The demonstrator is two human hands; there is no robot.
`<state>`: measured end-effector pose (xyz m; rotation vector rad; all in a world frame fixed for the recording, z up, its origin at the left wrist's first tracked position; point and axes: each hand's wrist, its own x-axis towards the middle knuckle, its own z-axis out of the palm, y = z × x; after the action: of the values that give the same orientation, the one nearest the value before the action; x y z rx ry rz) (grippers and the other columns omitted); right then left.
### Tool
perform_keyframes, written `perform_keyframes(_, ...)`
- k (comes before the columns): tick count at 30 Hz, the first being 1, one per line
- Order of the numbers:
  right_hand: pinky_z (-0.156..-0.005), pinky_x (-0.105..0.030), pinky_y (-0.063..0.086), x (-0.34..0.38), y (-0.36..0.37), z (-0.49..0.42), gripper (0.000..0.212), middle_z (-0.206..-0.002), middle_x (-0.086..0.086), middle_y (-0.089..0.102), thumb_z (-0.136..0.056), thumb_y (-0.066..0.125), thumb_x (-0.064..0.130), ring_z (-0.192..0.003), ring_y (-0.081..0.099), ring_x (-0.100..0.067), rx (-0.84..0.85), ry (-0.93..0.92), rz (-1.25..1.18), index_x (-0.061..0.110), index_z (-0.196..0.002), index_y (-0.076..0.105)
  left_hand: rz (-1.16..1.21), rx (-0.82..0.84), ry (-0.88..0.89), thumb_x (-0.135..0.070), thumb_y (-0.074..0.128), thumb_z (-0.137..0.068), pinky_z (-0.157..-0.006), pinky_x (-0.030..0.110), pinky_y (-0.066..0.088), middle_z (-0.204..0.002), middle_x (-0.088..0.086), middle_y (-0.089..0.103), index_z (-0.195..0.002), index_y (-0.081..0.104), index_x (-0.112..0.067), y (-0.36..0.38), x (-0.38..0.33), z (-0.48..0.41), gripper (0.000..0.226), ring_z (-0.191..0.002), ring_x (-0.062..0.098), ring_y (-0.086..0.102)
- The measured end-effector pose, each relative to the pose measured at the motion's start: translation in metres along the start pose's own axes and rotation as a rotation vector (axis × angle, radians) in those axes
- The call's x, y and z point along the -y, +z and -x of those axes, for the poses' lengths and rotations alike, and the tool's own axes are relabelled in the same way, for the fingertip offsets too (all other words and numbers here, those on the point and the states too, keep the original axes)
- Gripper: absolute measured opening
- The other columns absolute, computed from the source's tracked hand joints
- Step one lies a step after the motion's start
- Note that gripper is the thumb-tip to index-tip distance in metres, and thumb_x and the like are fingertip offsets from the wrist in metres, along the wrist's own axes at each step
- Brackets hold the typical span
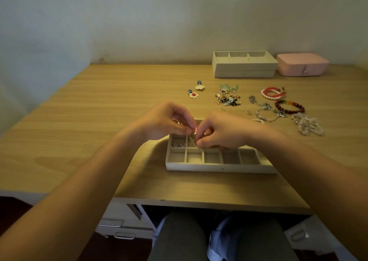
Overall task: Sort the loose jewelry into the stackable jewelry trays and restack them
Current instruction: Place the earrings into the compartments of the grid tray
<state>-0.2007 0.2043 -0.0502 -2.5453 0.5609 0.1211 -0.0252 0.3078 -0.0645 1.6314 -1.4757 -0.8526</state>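
Where the frame ends at the bottom, the person's legs (179, 236) in grey trousers sit under the front edge of the wooden table (99, 111), with metal drawer handles (124, 235) showing at lower left.

Just past that edge, at centre frame, a beige compartment tray (219, 168) lies flat on the table. Its nearest row of cells holds nothing I can make out. In the left cell of the row behind lies a pair of small heart earrings (178, 144).

Both forearms reach in from the lower corners and meet above the back left part of this tray. The left hand (167, 121) has its fingers curled and pinches a small pink piece (196, 129) at the fingertips. The right hand (221, 133), also curled, pinches the same piece from the other side, thumb against forefinger. The piece is too small to identify.

Farther back, right of centre, loose jewelry is spread on the table: two flower earrings (196, 91), a heap of mixed earrings (228, 97), a silver charm bracelet (265, 111), a dark red bead bracelet (289, 107), a red and pearl bracelet (272, 93) and a pale chip bracelet (308, 126) nearest the right edge.

At the far edge, upper right, two beige trays (244, 65) stand stacked, the top one divided into three cells. Just beside them to the right sits a closed pink box (302, 64), near the wall.
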Motion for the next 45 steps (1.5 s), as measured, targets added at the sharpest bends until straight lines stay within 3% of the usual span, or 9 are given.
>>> perform_keyframes(4, -0.079, -0.029, 0.053, 0.001, 0.001, 0.001, 0.019, -0.095, 0.011, 0.074, -0.096, 0.066, 0.027, -0.082, 0.063, -0.006, 0.003, -0.027, 0.047, 0.031, -0.109, 0.079, 0.033, -0.005, -0.012, 0.012, 0.077, -0.076, -0.08, 0.027, 0.055, -0.087, 0.015, 0.076, -0.084, 0.075, -0.007, -0.002, 0.002, 0.0, 0.022, -0.082, 0.015, 0.068)
perform_keyframes(9, -0.058, -0.016, 0.041, 0.0, 0.004, 0.001, 0.012, -0.077, 0.015, 0.067, -0.089, 0.073, 0.026, -0.068, 0.058, -0.002, -0.085, -0.012, -0.012, 0.027, -0.098, 0.081, 0.056, -0.029, -0.031, 0.011, 0.077, -0.077, -0.087, 0.036, 0.056, -0.095, 0.023, 0.074, -0.086, 0.074, -0.006, -0.003, 0.001, 0.002, 0.02, -0.084, 0.019, 0.068)
perform_keyframes(16, -0.065, -0.024, 0.049, 0.006, 0.001, 0.003, 0.011, -0.081, 0.013, 0.07, -0.092, 0.07, 0.028, -0.072, 0.06, -0.004, -0.031, -0.012, 0.029, 0.026, -0.095, 0.081, 0.062, -0.026, -0.043, 0.012, 0.077, -0.077, -0.089, 0.038, 0.054, -0.097, 0.027, 0.072, -0.085, 0.075, -0.008, -0.004, -0.001, 0.003, 0.021, -0.085, 0.022, 0.067)
perform_keyframes(21, -0.051, -0.018, 0.05, 0.005, -0.001, 0.005, 0.017, -0.069, 0.008, 0.07, -0.094, 0.063, 0.018, -0.05, 0.057, 0.0, -0.164, 0.049, -0.165, 0.022, -0.091, 0.079, 0.056, -0.017, -0.028, 0.01, 0.079, -0.075, -0.086, 0.032, 0.055, -0.094, 0.024, 0.074, -0.085, 0.075, -0.008, -0.003, 0.0, 0.003, 0.021, -0.083, 0.016, 0.068)
perform_keyframes(26, -0.07, -0.03, 0.053, 0.003, 0.005, 0.001, 0.014, -0.08, 0.006, 0.074, -0.083, 0.078, 0.034, -0.076, 0.065, -0.01, -0.129, 0.058, -0.244, 0.022, -0.09, 0.081, 0.098, -0.016, -0.04, 0.006, 0.083, -0.07, -0.086, 0.035, 0.057, -0.091, 0.026, 0.074, -0.081, 0.078, -0.011, -0.001, 0.0, 0.005, 0.021, -0.083, 0.023, 0.069)
perform_keyframes(30, -0.068, -0.036, 0.052, 0.004, 0.011, -0.004, 0.02, -0.079, -0.001, 0.075, -0.077, 0.082, 0.041, -0.076, 0.066, -0.017, -0.166, 0.082, -0.224, 0.022, -0.081, 0.08, 0.126, -0.034, -0.054, 0.011, 0.08, -0.072, -0.08, 0.027, 0.058, -0.084, 0.019, 0.076, -0.08, 0.077, -0.01, 0.002, 0.0, 0.005, 0.023, -0.075, 0.018, 0.071)
perform_keyframes(35, -0.057, -0.027, 0.04, 0.008, 0.016, -0.007, 0.012, -0.063, 0.0, 0.064, -0.081, 0.077, 0.029, -0.061, 0.052, -0.012, -0.205, 0.107, -0.176, 0.019, -0.076, 0.079, 0.14, -0.077, -0.069, 0.011, 0.08, -0.072, -0.079, 0.026, 0.058, -0.084, 0.018, 0.076, -0.08, 0.078, -0.01, 0.004, -0.001, 0.005, 0.023, -0.076, 0.019, 0.071)
perform_keyframes(40, -0.06, -0.025, 0.044, 0.009, 0.015, -0.008, 0.008, -0.071, -0.001, 0.072, -0.082, 0.074, 0.024, -0.066, 0.059, -0.012, -0.214, 0.118, -0.112, 0.022, -0.075, 0.078, 0.093, -0.1, -0.064, 0.012, 0.08, -0.072, -0.074, 0.02, 0.056, -0.079, 0.012, 0.077, -0.082, 0.076, -0.005, 0.006, -0.002, 0.007, 0.02, -0.072, 0.012, 0.07)
perform_keyframes(45, -0.066, -0.027, 0.052, 0.01, 0.013, -0.012, 0.008, -0.078, 0.003, 0.073, -0.085, 0.074, 0.027, -0.078, 0.066, -0.016, -0.175, 0.108, 0.021, 0.024, -0.086, 0.081, -0.041, -0.11, -0.048, 0.007, 0.083, -0.072, -0.069, 0.022, 0.055, -0.076, 0.007, 0.077, -0.076, 0.075, -0.016, 0.009, -0.002, 0.007, 0.024, -0.069, 0.01, 0.069)
